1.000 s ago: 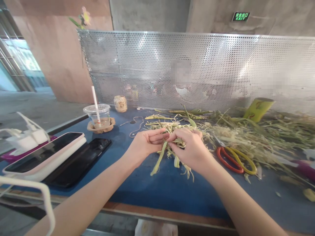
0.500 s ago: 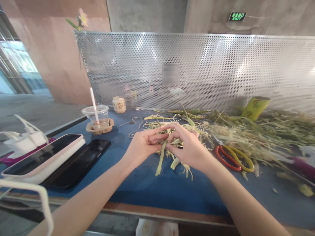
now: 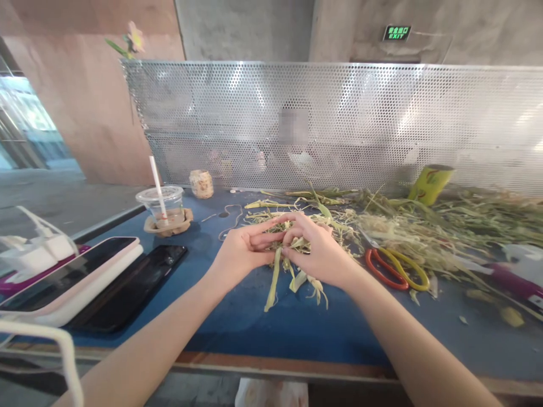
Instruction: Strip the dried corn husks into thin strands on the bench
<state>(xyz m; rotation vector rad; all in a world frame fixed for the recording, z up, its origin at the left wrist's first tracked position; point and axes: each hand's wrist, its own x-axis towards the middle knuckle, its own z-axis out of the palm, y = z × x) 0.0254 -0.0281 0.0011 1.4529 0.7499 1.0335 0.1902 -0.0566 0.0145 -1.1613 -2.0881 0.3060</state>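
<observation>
My left hand and my right hand meet over the middle of the blue table. Between their fingertips is a pale green strip of dried plant leaf, its flat end hanging down toward me. Thumb and fingers of both hands are closed around it; the exact grip is partly hidden. More curled leaf strips dangle below my right hand. Behind and under the hands spreads a loose heap of shredded strips. Scissors with red and yellow handles lie right of my right hand.
At left are a black phone, a phone in a pale case, and a clear cup with a straw. A perforated metal screen stands behind. At right, a green canister leans among dried stalks.
The whole scene has shifted slightly left in view as the head turned. Both hands keep nearly the same hold on the leaf strip.
</observation>
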